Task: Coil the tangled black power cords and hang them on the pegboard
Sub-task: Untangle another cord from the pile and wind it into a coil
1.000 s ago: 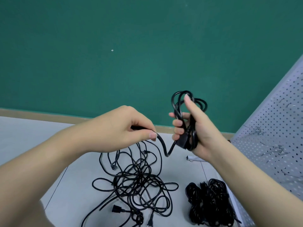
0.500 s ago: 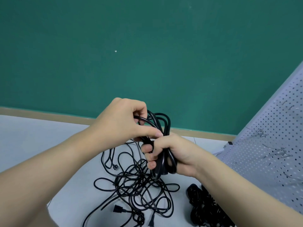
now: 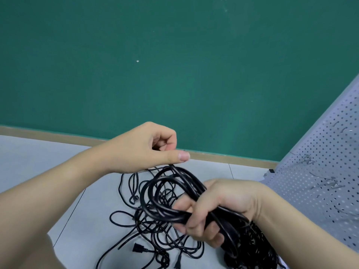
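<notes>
- Right hand [image 3: 217, 212]: fingers wrapped tight round the coiled cord [image 3: 174, 202], held above the floor; loops stick out to the left of the fist, thicker end trails down past the palm.
- Left hand [image 3: 143, 148]: above the coil, fingers curled in, thumb out flat; a strand leaves the underside of the hand, but whether it is pinched cannot be told.
- Tangled cords [image 3: 155, 230]: loose heap on the grey floor [image 3: 48, 171] below both hands, plug ends at the near edge.
- Coiled bundles [image 3: 252, 249]: dark pile on the floor under the right wrist.
- Pegboard [image 3: 320, 181]: leaning at the right, wire hooks on it.
</notes>
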